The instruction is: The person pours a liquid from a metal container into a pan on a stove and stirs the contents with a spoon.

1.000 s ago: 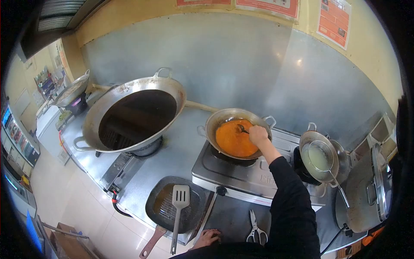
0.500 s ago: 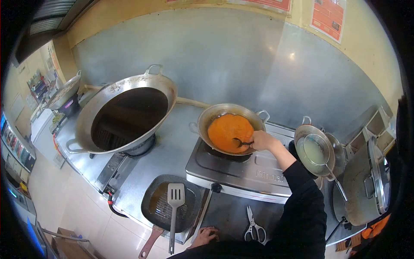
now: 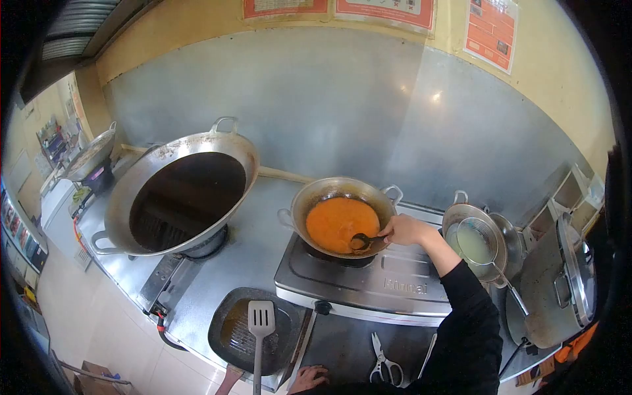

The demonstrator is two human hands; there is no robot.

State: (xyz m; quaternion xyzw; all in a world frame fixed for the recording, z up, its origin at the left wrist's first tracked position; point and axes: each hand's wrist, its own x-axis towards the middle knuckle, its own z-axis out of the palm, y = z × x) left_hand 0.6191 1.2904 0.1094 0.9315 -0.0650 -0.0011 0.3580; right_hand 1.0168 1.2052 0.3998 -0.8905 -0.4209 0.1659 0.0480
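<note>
My right hand (image 3: 403, 230) is closed round the handle of a black ladle (image 3: 360, 241). The ladle's bowl dips into orange sauce (image 3: 336, 220) near the right side of a metal wok (image 3: 299, 204). That wok sits on a silver gas stove (image 3: 368, 286). Low in the view, my left hand (image 3: 309, 380) lies with its fingers flat on the dark counter edge, holding nothing. Right of it are open scissors (image 3: 387, 368). A square grill pan (image 3: 220, 332) with a slotted turner (image 3: 261, 322) across it stands to its left.
A large wok (image 3: 243, 148) of dark liquid stands on a burner at left. To the right, a strainer (image 3: 477, 240) lies over a pan (image 3: 451, 220), beside a tall lidded pot (image 3: 543, 303). A metal splash wall (image 3: 316, 99) rises behind.
The view has tilted up a little, so everything sits lower. The ladle in my right hand has shifted slightly within the sauce. A thin metal utensil now shows beside the scissors.
</note>
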